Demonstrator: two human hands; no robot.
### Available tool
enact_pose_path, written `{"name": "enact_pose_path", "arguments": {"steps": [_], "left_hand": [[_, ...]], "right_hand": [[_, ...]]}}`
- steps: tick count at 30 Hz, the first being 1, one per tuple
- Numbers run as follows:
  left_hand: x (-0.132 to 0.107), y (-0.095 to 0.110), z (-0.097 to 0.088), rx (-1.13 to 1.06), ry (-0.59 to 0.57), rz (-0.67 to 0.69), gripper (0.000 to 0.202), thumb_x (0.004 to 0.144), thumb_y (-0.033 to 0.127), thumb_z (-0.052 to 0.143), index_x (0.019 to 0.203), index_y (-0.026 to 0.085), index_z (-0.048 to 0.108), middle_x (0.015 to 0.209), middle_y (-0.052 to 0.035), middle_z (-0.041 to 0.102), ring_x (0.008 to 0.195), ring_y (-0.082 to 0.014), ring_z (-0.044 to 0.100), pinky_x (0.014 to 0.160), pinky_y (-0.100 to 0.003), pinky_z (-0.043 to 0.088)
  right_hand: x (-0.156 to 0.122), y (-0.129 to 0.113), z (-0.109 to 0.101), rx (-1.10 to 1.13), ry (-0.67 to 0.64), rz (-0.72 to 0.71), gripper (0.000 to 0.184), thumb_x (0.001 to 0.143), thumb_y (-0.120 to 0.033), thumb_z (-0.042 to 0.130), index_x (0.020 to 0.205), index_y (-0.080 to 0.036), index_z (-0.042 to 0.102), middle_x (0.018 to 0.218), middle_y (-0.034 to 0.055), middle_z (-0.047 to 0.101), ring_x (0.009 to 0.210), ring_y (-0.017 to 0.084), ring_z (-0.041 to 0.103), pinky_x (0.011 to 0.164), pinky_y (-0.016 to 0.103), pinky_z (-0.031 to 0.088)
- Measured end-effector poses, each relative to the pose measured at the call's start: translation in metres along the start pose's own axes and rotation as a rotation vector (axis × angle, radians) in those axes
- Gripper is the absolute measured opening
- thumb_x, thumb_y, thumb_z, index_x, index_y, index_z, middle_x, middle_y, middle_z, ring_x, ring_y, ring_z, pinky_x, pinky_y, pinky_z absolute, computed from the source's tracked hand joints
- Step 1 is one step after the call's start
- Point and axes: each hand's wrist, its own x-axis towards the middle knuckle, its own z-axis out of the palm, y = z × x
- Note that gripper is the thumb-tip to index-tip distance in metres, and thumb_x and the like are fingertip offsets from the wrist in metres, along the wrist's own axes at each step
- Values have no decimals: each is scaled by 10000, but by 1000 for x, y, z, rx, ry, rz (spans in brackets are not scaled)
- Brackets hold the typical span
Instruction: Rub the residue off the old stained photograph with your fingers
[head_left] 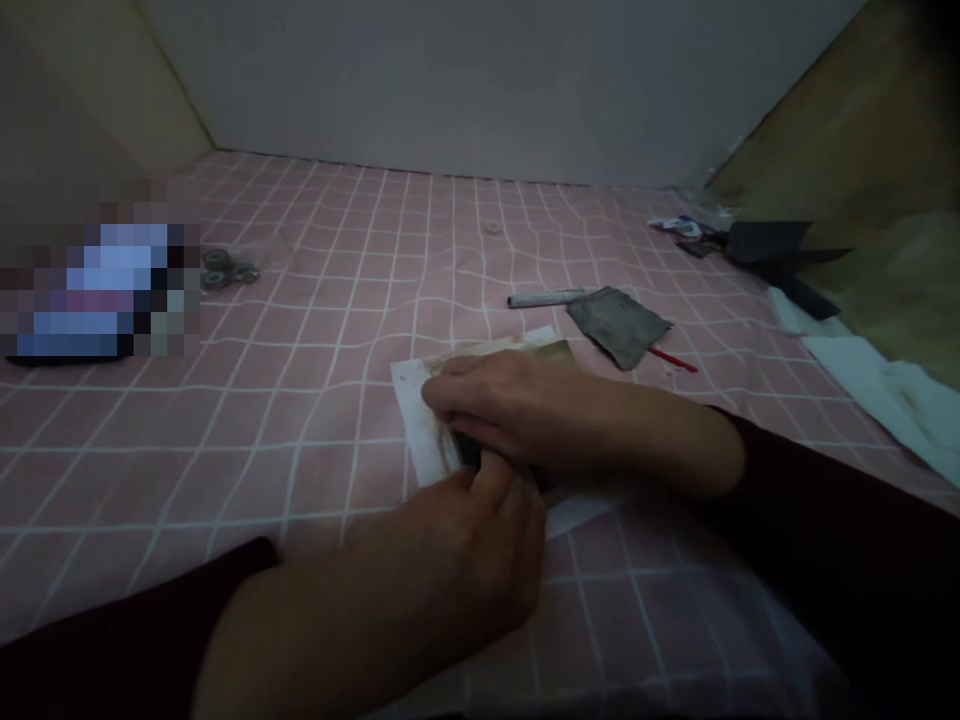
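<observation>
A white paper sheet point(409, 385) with brownish smudges lies on the table. On top of it is a dark olive-brown sheet point(559, 350), mostly covered by my hands. My right hand point(510, 400) rests over the sheets, its fingers bent and pressed together, pointing left. Just nearer to me, my left hand point(487, 550) is closed, the fingers curled and a fingertip touching the right hand's underside. Between the two hands shows a dark patch point(468, 450); what exactly they grip is hidden.
Beyond my right hand lie a grey square sheet point(619, 325), a silvery tube point(544, 298) and a thin red stick point(675, 360). A ring point(492, 228) is farther back. Dark scraps point(772, 255) and white tissue point(877, 390) lie right; a metallic spinner point(229, 270) and blurred phone point(90, 295) left.
</observation>
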Motion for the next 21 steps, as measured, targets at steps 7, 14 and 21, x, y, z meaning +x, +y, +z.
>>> {"name": "enact_pose_path", "arguments": {"steps": [7,14,21], "left_hand": [[2,-1,-1,0,68,-6,279,909,70,457,1009,47,717,1003,-148,731,910,-258,693,709,-333,565],[2,-1,-1,8,69,-9,285,904,53,452,1001,63,720,1006,-137,734,914,-238,689,702,-317,561],[3,-1,0,-18,22,-11,272,897,65,465,987,60,721,914,-127,727,826,-254,688,637,-333,553]], "right_hand": [[-3,-1,-3,-123,-37,218,214,853,-47,498,700,-188,448,753,9,566,668,119,471,617,275,335],[-5,7,-4,-51,-58,198,169,827,-63,528,730,-191,474,700,-9,551,624,117,462,596,266,325],[-1,-1,1,3,7,21,174,923,-86,448,781,-184,474,815,9,573,708,114,482,647,261,348]]}}
